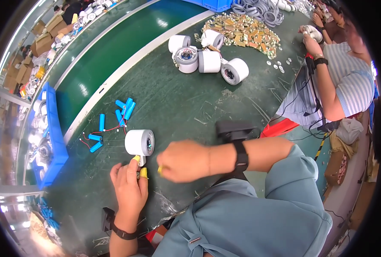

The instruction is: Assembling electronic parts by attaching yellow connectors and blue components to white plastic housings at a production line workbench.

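A white cylindrical housing (136, 142) with a grey rim lies on its side on the green table, its open end showing electronic parts. At its short white neck is my left hand (128, 184), thumb and index finger in yellow finger covers and closed around the neck. My right hand (182, 161) hovers just to the right of the housing, somewhat blurred, with curled fingers and a yellow cover at one tip. Whatever those fingers hold is hidden. Beyond the housing lie several blue battery cells (102, 122) with thin red wires.
Several similar white housings (209, 61) stand farther back, before a heap of small boards (250, 34) and grey rings (259, 10). A blue bin (55, 141) borders the left side, near a green conveyor (113, 51). A co-worker (340, 77) sits at the right.
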Demonstrator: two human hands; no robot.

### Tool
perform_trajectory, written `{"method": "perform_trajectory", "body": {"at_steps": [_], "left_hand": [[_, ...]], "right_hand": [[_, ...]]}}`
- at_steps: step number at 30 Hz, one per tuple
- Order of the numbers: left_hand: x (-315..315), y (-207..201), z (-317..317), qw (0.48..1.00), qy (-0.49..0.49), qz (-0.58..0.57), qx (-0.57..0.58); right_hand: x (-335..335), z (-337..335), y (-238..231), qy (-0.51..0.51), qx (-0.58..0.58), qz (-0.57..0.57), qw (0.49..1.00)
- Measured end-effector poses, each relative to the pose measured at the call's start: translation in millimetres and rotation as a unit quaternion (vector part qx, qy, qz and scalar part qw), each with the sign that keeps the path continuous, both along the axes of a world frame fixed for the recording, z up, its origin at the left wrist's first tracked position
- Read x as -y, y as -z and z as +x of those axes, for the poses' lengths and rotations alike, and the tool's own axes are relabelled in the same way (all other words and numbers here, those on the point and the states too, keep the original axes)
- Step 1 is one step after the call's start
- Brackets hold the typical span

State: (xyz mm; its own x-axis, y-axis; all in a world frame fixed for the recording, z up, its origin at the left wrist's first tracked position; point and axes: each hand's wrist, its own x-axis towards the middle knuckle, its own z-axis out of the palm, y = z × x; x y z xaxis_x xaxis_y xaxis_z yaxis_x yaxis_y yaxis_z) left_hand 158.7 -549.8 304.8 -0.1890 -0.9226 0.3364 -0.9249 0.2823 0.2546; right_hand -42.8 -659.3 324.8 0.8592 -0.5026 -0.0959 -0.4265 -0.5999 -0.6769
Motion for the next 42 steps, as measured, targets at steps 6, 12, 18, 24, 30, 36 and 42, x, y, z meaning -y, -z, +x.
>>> {"method": "perform_trajectory", "body": {"at_steps": [6, 12, 18, 24, 30, 36, 42], "left_hand": [[-15, -3, 51, 0.99, -0.132, 0.046, -0.014], [-68, 0, 145, 0.958, -0.281, 0.023, 0.048], [-76, -27, 179, 0.945, -0.291, -0.065, 0.135], [25, -28, 93, 0.972, -0.235, -0.009, 0.006], [52, 3, 111, 0.955, -0.268, -0.034, -0.121], [-21, 8, 93, 0.82, -0.186, -0.025, -0.54], [-45, 1, 61, 0.767, -0.187, 0.046, -0.612]], "right_hand": [[108, -38, -9, 0.183, 0.018, -0.47, 0.863], [161, -34, 2, 0.197, -0.089, -0.539, 0.814], [179, -21, 7, 0.173, -0.133, -0.568, 0.793], [191, -14, 18, 0.137, -0.159, -0.624, 0.753], [182, 7, -2, 0.145, -0.189, -0.522, 0.819], [144, -15, 10, 0.076, 0.001, -0.515, 0.854], [84, -28, 0, 0.171, 0.111, -0.233, 0.951]]}}
